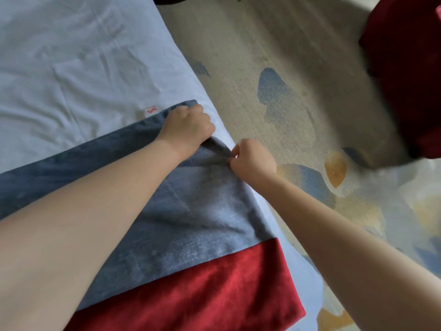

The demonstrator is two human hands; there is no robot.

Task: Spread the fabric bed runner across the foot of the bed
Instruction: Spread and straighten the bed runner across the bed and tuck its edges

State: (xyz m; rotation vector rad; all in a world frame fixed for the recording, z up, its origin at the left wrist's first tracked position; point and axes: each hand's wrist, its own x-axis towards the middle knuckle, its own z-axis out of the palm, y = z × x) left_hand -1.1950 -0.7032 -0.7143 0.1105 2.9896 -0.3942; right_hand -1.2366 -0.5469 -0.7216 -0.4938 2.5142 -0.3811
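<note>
The bed runner [195,225] is a soft fabric strip, blue-grey with a red band [214,290] along its near side. It lies flat on the white bed sheet [71,68] and reaches the bed's right edge. My left hand [188,129] is closed on the runner's far corner, knuckles up. My right hand [251,158] pinches the runner's end edge just beside it, right at the side of the bed. A small fold of fabric bunches between the two hands.
A small white tag with red print [150,110] lies on the sheet by the runner's far edge. Right of the bed is a patterned beige, blue and orange carpet [298,103]. A dark red upholstered piece [410,75] stands at the upper right.
</note>
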